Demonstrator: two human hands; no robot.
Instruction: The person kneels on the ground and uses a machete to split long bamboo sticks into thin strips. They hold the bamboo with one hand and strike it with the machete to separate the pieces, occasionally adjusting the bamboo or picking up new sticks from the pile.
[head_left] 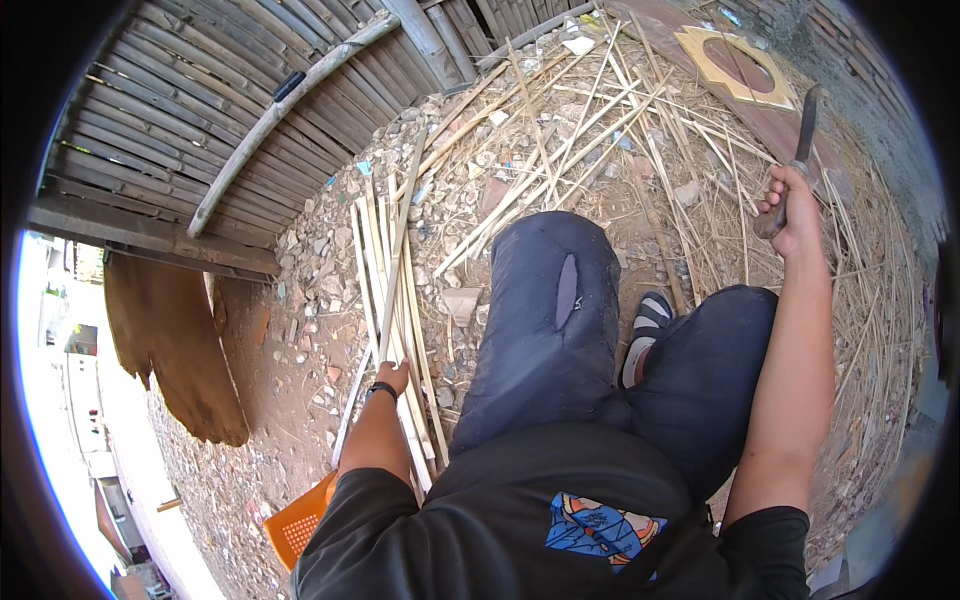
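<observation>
My right hand (793, 212) is closed around the handle of a machete (807, 125), raised out at the right with its dark, slightly curved blade pointing up and away. Low on the left, my left hand (393, 377) closes on a long pale bamboo strip (401, 230) that slants away from me toward the wall. Its fingers are partly hidden from above. Under and around that hand lies a loose bundle of similar bamboo strips (412, 320), running lengthwise beside my left leg.
More split bamboo strips (575, 160) lie crossed over rubble and dry straw ahead. A slatted bamboo wall (180, 110) stands at far left, a weathered brown board (175, 350) below it. An orange plastic crate or seat (293, 528) is near my left elbow. A yellow oval frame (735, 65) lies far right.
</observation>
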